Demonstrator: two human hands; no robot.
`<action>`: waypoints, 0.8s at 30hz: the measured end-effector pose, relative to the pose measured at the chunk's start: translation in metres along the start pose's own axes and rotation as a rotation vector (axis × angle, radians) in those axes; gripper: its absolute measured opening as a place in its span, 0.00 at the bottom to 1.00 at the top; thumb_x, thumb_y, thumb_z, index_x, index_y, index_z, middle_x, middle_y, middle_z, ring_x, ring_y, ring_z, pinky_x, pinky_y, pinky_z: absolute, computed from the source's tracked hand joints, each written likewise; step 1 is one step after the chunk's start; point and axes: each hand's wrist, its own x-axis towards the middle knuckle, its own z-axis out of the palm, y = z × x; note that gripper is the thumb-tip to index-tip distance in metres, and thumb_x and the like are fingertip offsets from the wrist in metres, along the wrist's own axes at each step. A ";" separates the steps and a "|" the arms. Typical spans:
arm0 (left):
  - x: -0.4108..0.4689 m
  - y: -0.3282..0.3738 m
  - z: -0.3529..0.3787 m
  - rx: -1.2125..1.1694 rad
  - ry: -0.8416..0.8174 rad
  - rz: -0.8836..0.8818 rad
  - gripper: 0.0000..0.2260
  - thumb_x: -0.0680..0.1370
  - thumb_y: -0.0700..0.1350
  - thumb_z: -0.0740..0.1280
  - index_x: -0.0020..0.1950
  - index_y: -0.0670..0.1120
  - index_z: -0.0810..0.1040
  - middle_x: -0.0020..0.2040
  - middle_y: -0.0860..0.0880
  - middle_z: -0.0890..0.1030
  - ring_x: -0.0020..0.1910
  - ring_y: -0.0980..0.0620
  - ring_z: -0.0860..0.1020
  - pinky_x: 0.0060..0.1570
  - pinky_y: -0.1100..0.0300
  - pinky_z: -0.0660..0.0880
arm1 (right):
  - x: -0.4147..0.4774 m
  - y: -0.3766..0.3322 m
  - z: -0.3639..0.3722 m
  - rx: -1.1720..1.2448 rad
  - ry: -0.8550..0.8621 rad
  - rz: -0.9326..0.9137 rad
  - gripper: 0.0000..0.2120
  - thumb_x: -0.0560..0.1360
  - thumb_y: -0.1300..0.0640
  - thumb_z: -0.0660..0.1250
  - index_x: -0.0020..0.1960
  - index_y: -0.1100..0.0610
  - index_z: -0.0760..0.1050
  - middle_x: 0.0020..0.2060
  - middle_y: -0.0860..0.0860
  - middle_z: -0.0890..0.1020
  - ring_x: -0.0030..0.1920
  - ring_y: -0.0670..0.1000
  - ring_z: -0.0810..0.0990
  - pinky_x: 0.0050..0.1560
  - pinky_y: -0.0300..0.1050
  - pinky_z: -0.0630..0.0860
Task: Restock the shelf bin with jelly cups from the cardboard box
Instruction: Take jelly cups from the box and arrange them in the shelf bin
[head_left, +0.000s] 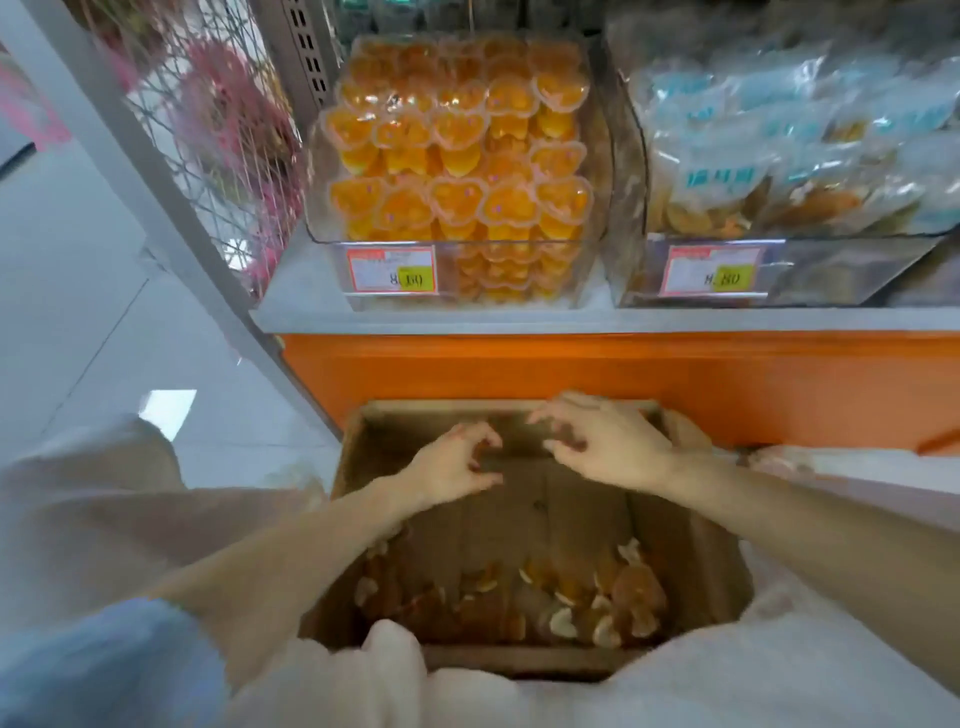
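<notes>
shelf (519, 318): front edge just beyond the box.
cardboard box (358, 457): open, far half of its floor bare.
bin (592, 223): on shelf, packed full.
left hand (457, 462), right hand (608, 441): over box's far end, fingers loosely curled, apart, holding nothing.
jelly cups (571, 597): heaped at box's near edge.

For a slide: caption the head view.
Left hand and right hand hover empty over cardboard box of jelly cups below stocked shelf bin.

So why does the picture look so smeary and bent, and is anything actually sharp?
Head view: the wide lens slants the shelf post; the left hand and right hand are smeared by motion; the cardboard box lies in shade, its jelly cups dull and soft; the shelf bin is brightly lit and clearest.
</notes>
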 end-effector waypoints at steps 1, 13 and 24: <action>0.002 -0.012 0.021 0.056 -0.082 -0.044 0.19 0.76 0.47 0.68 0.65 0.48 0.68 0.63 0.47 0.69 0.58 0.49 0.73 0.55 0.59 0.70 | -0.005 0.008 0.020 -0.003 -0.120 0.038 0.17 0.78 0.49 0.62 0.67 0.45 0.69 0.63 0.47 0.73 0.50 0.43 0.73 0.55 0.41 0.71; -0.011 -0.089 0.167 0.176 -0.538 -0.305 0.37 0.74 0.54 0.68 0.75 0.61 0.49 0.76 0.41 0.48 0.72 0.36 0.58 0.70 0.45 0.62 | -0.041 0.059 0.192 -0.104 -0.787 0.181 0.35 0.77 0.53 0.65 0.75 0.38 0.49 0.71 0.55 0.60 0.68 0.60 0.66 0.65 0.55 0.65; -0.001 -0.099 0.175 -0.040 -0.319 -0.259 0.21 0.76 0.41 0.67 0.68 0.49 0.70 0.72 0.45 0.61 0.67 0.47 0.67 0.60 0.64 0.64 | -0.017 0.061 0.206 -0.111 -0.860 0.119 0.38 0.74 0.64 0.67 0.75 0.42 0.53 0.75 0.56 0.52 0.70 0.62 0.62 0.65 0.56 0.67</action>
